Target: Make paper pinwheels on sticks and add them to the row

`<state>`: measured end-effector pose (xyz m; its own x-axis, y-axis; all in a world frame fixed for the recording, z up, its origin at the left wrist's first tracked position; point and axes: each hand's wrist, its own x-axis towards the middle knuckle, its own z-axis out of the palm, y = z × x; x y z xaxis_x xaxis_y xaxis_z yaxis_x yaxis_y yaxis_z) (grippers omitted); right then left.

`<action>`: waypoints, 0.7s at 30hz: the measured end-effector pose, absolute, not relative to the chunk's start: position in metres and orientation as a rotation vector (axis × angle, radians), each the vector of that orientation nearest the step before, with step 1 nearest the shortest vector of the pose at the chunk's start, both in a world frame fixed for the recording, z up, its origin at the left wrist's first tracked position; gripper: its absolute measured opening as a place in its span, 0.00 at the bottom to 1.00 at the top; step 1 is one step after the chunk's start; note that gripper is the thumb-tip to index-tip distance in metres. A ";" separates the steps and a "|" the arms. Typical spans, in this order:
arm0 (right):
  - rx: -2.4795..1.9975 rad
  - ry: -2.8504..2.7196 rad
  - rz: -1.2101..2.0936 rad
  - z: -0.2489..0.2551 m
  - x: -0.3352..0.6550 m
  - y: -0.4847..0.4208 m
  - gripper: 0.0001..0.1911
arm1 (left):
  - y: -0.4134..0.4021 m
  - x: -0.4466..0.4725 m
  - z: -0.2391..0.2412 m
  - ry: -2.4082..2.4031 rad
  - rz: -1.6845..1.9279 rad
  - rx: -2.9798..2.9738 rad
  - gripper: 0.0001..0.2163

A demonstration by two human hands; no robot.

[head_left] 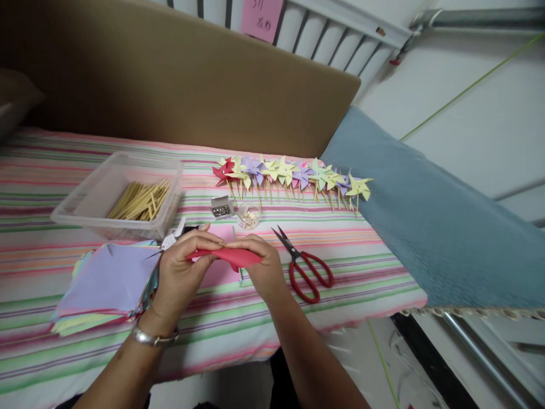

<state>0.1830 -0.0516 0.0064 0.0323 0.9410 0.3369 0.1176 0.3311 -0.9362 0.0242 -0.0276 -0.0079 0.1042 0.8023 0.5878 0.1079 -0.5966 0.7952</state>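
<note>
My left hand [176, 264] pinches the bent red paper [244, 258] at its left end, right hand [266, 270] grips its right end; it's held up over the pink sheet [219, 278] on the striped worktop cloth [353, 261]. Red-handled scissors [294, 254] just beside my right hand, blades slightly apart. Paper stack [106, 278] and clear tub [106, 225] of sticks [140, 201] left, pinwheel row [284, 170] behind a small open box [221, 201] of metal bits.

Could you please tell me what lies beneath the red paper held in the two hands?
Below the red paper, a pink sheet lies on the striped cloth. The paper, left hand and right hand cover part of it, so anything there cannot be seen.
</note>
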 end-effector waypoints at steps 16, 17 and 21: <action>-1.054 -1.546 0.753 0.009 0.187 -0.054 0.10 | -0.027 0.022 -0.007 0.776 1.545 1.815 0.08; -1.056 -1.549 0.758 0.009 0.188 -0.054 0.10 | -0.027 0.021 -0.006 0.765 1.540 1.811 0.08; -1.056 -1.559 0.780 0.010 0.190 -0.054 0.10 | -0.026 0.020 -0.006 0.728 1.509 1.798 0.09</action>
